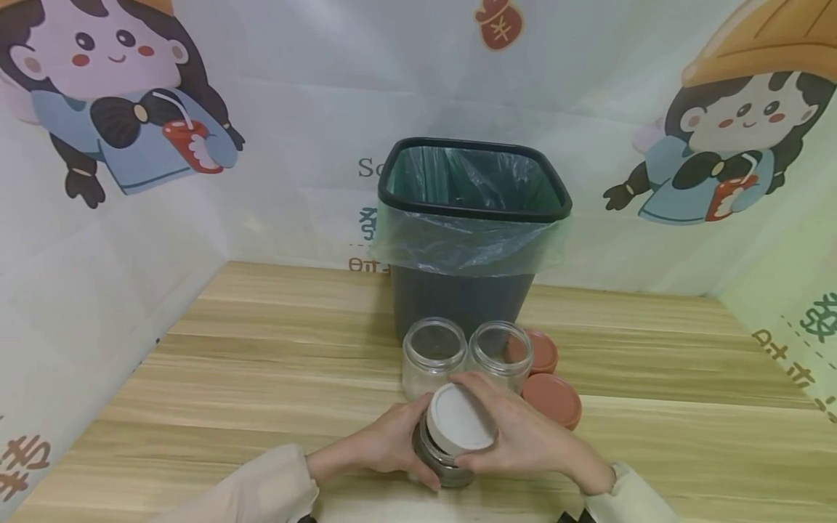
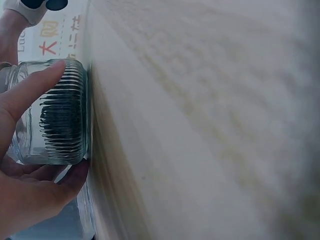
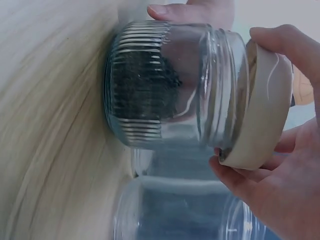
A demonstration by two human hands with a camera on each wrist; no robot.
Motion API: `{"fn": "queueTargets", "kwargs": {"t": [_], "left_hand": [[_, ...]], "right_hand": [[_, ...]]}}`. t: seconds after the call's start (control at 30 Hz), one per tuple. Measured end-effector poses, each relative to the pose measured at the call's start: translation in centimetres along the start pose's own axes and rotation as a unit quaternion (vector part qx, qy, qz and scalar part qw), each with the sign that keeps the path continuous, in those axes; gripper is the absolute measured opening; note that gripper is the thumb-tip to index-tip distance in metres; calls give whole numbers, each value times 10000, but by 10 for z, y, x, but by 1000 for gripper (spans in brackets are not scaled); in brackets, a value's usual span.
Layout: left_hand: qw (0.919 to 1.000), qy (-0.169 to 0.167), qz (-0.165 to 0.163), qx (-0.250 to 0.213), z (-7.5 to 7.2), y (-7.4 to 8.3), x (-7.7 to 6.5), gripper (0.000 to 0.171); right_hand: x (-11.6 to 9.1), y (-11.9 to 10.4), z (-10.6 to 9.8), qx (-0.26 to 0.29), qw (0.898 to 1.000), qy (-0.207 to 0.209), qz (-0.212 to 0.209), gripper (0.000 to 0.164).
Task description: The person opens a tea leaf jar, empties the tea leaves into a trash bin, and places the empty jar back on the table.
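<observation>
A glass jar (image 1: pixel 451 476) with a ribbed lower wall stands on the wooden table, something dark inside it. My left hand (image 1: pixel 392 439) grips the jar from the left, thumb on one side and fingers on the other in the left wrist view. With thumb and fingers, my right hand (image 1: pixel 526 436) holds a white lid (image 1: pixel 463 418) by its rim. The lid sits tilted over the jar's mouth; in the right wrist view, the lid (image 3: pixel 267 105) is raised along one edge, with the threaded glass neck (image 3: pixel 220 85) showing beneath.
Two lidless glass jars (image 1: pixel 418 374) stand side by side just beyond my hands. To their right lie two red lids (image 1: pixel 552 399). Behind the jars is a dark trash bin (image 1: pixel 458 298) lined with a green bag. A printed cloth (image 1: pixel 294 145) hangs around the table (image 1: pixel 275 363).
</observation>
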State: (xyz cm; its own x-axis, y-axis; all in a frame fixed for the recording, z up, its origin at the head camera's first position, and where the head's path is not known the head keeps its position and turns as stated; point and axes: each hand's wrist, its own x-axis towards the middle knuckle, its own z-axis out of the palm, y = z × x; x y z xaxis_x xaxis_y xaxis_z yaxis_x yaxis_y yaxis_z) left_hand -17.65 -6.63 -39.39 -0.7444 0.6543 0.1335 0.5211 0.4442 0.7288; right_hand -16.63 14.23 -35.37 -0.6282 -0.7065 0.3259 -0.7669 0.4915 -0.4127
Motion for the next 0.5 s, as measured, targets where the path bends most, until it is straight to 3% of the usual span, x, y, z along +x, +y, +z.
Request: {"fn": "queueTargets", "kwargs": {"t": [0.2,0.5], "left_hand": [[10000,-66,-9,-31,1,1,-1,90],[9999,-100,34,-76,3,1,-1,94]], "right_hand": [[-10,-1,-8,-257,9991,-37,350,83],[-35,-2,-15,-587,9970,136,488,84]]}}
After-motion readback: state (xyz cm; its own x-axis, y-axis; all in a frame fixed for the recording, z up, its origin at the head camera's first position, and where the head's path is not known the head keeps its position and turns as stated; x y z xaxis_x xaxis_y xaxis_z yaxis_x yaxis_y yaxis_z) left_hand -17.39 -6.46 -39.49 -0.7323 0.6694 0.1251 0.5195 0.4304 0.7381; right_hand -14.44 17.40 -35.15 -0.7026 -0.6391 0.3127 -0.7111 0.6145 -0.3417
